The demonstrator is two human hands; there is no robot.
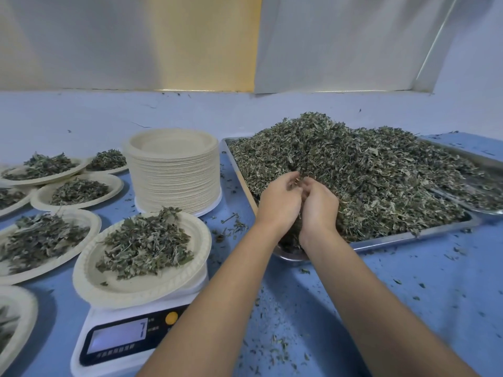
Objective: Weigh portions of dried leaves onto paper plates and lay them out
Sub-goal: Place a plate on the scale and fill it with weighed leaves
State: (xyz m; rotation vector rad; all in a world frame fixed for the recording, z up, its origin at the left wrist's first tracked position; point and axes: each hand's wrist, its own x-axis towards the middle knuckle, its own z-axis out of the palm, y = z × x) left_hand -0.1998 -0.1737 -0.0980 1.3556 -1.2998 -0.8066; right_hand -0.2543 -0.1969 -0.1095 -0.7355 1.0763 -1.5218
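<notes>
— Dried leaves (353,175): where?
— Heaped in tray (408,235); left grip (277,205) and right grip (319,206) cupped together, clamped on a handful.
— Progress?
— Left of grips: loaded plate (114,291) on scale (122,338) (reading blurred), filled plates (115,186) beyond, tall stack (174,180) unused.

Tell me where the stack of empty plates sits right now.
Head view, left of centre: the stack of empty plates stands between the metal tray and the filled plates, just behind the scale.
</notes>
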